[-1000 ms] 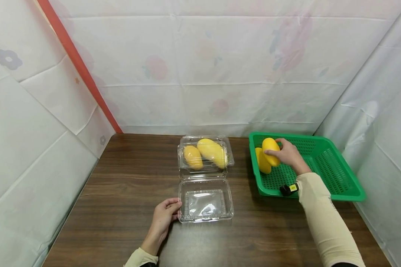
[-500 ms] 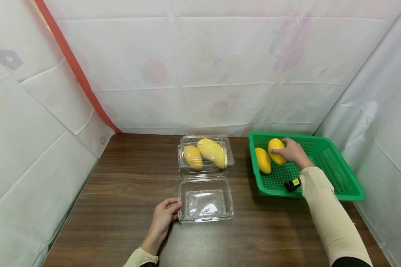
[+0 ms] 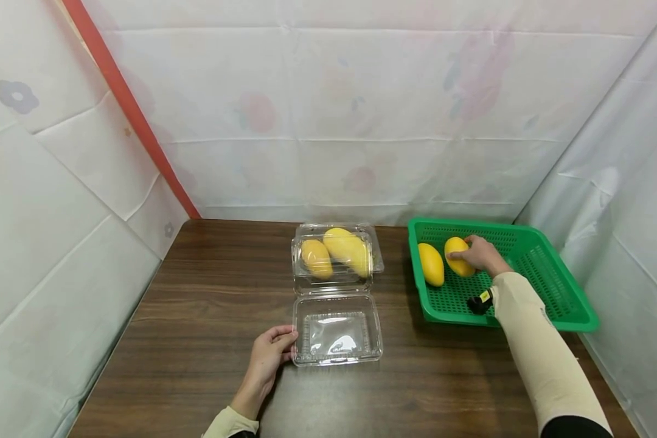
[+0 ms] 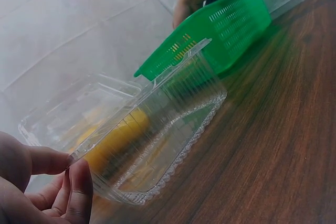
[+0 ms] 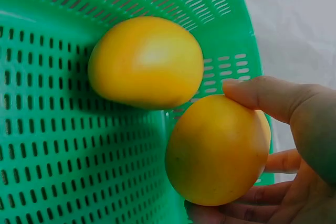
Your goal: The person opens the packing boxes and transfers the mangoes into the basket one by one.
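In the head view my left hand (image 3: 268, 356) pinches the left rim of an open clear plastic clamshell box (image 3: 336, 334). The left wrist view shows the box edge (image 4: 173, 145) between thumb and fingers. My right hand (image 3: 484, 255) is over the green basket (image 3: 558, 280) and holds a yellow mango (image 3: 457, 258). Seen from the right wrist, thumb and fingers wrap this mango (image 5: 215, 153). A second mango (image 5: 147, 61) lies on the basket floor beside it, at the left end in the head view.
Behind the open box sits another clear box (image 3: 376, 258) with yellow mangoes (image 3: 316, 259), partly seen through the open lid (image 3: 306, 285). Brown wooden table (image 3: 208, 304) lies beneath. Pale printed sheets (image 3: 328, 109) hang at the back and both sides.
My right hand has carried the mango rightward and then lower into the basket, away from the other mango, which now shows fully. The left hand and box have stayed in place.
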`<action>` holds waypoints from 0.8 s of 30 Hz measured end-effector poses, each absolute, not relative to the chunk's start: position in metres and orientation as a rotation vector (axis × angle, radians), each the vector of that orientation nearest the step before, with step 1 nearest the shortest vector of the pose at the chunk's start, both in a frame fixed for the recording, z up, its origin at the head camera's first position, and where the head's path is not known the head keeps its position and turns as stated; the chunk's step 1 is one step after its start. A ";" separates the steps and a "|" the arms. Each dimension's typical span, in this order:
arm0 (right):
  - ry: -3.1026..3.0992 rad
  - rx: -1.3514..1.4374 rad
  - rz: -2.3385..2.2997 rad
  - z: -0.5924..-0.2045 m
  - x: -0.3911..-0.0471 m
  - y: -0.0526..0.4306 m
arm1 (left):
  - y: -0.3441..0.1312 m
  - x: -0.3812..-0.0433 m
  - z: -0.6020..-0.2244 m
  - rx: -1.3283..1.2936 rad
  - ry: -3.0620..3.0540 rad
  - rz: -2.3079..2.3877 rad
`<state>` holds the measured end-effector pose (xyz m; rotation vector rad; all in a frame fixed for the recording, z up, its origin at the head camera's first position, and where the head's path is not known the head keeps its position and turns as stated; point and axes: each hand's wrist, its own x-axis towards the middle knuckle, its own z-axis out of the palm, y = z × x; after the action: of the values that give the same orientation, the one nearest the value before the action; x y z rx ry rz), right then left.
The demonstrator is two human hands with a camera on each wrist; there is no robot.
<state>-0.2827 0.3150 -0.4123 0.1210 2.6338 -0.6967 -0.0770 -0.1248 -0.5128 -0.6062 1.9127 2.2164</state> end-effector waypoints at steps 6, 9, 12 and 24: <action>2.570 0.119 -0.759 -0.420 -0.287 0.319 | -0.125 -0.077 -0.514 -0.608 1.914 2.213; 2.537 0.125 -0.779 -0.425 -0.291 0.322 | -0.126 -0.077 -0.514 -0.612 1.915 2.211; 2.510 0.138 -0.791 -0.430 -0.295 0.324 | -0.126 -0.077 -0.515 -0.613 1.916 2.209; 2.474 0.135 -0.816 -0.441 -0.293 0.326 | -0.127 -0.076 -0.514 -0.609 1.908 2.204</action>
<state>-0.2930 0.3263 -0.4411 0.1352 2.4742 -0.8156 -0.0759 -0.1273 -0.5137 -0.6092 1.9085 2.2044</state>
